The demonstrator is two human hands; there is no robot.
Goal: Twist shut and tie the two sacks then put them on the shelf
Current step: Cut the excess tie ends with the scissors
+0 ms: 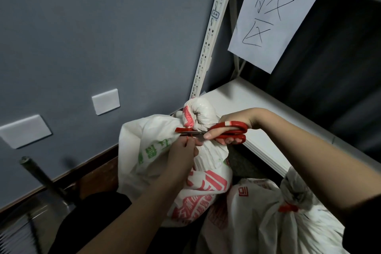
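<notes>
The person reaches both bare forearms forward and down over the sacks. The right hand (233, 128) has its fingers and thumb through the loops of red scissors (218, 131), so its grip is closed around the handles, and the blades point to the left, at the twisted neck of the first sack (162, 163). The left hand (183, 150) is just under the blades; its grip pinches a thin red string (188, 140) that comes from the neck of this sack. Whether the blades touch the string, I cannot tell. Behind the hands there is a grey-blue wall (92, 27) with two white plates on it and a dark wooden strip along its bottom. A white perforated post (208, 47) of the shelf (268, 109) stands upright against the wall, and a paper sheet (276, 10) with handwritten characters hangs beside it. The first sack is white, with green and red print, and its gathered top is folded over in a thick bunch that leans on the shelf edge. The second sack (257, 222) stands low at the right, touching the first one, also white with red print, and its neck is already bound with a red tie (287, 208).
</notes>
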